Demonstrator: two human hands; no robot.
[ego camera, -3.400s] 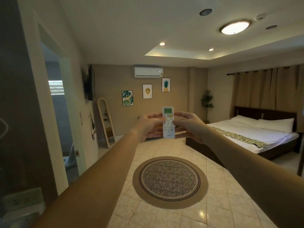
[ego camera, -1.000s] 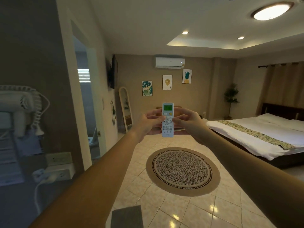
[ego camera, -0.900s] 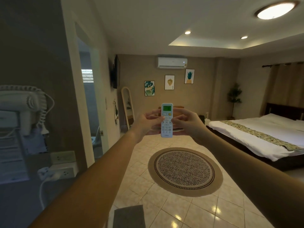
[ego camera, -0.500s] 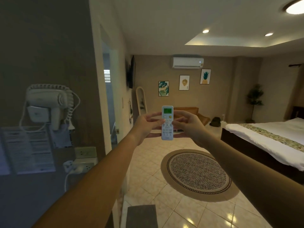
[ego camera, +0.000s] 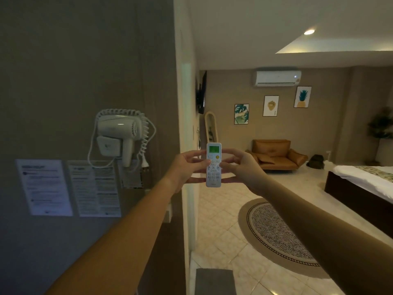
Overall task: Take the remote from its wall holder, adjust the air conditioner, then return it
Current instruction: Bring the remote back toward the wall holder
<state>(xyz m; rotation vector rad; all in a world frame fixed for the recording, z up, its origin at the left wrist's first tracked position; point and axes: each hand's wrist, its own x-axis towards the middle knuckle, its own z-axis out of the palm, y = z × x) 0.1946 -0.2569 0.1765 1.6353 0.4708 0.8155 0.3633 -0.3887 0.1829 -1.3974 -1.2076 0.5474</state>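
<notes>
While held upright at arm's length, white remote (ego camera: pixel 213 165) pinched from both sides: left hand (ego camera: pixel 187 169) closed on its left edge, fingers (ego camera: pixel 192 155) curled in toward the keypad; right hand (ego camera: pixel 242 169) closed on its right edge, fingertips (ego camera: pixel 225 165) lying over the buttons. Green screen lit near the top, just above both sets of fingers, with a yellow button right below it. Lower end poking out under the fingers, touching nothing. Air conditioner (ego camera: pixel 277 78) mounted high on the far wall, well above and beyond the right fingers, small light showing on its face. Hair dryer (ego camera: pixel 119 133) with coiled cord hung on the dark wall to the left of the left fingers, printed notices (ego camera: pixel 70 188) stuck lower down beside the left forearm. Round rug (ego camera: pixel 276 235) on the tiled floor below the right forearm. Brown sofa (ego camera: pixel 274 154) past the right fingers, against the far wall.
</notes>
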